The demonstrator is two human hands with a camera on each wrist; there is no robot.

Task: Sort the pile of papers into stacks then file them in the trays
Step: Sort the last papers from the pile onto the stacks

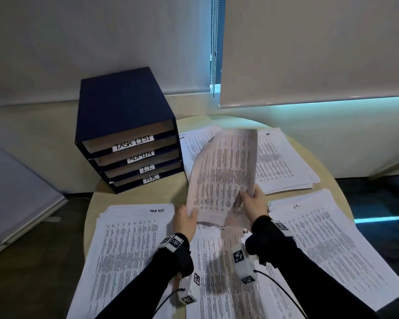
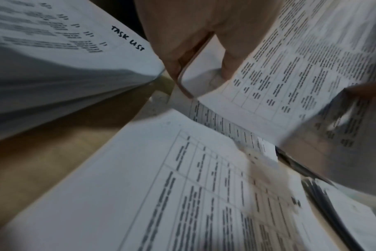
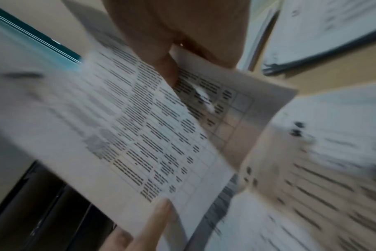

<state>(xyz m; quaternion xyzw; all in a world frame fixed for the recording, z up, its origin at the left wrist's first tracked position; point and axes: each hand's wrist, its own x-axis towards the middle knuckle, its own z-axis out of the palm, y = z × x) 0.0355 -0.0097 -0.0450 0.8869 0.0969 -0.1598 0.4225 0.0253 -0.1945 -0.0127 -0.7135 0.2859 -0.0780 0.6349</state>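
A person's left hand and right hand lift a sheaf of printed papers above a round bench, each hand pinching a lower corner between thumb and fingers, the sheets bowed and motion-blurred. Sorted stacks lie on the bench around it: one marked TASK LIST at left, one directly beneath the hands, one at right, and more at the far side. A dark blue tray unit, labelled TASK LIST, ADMIN, I.T. and H.R., stands at the bench's far left edge.
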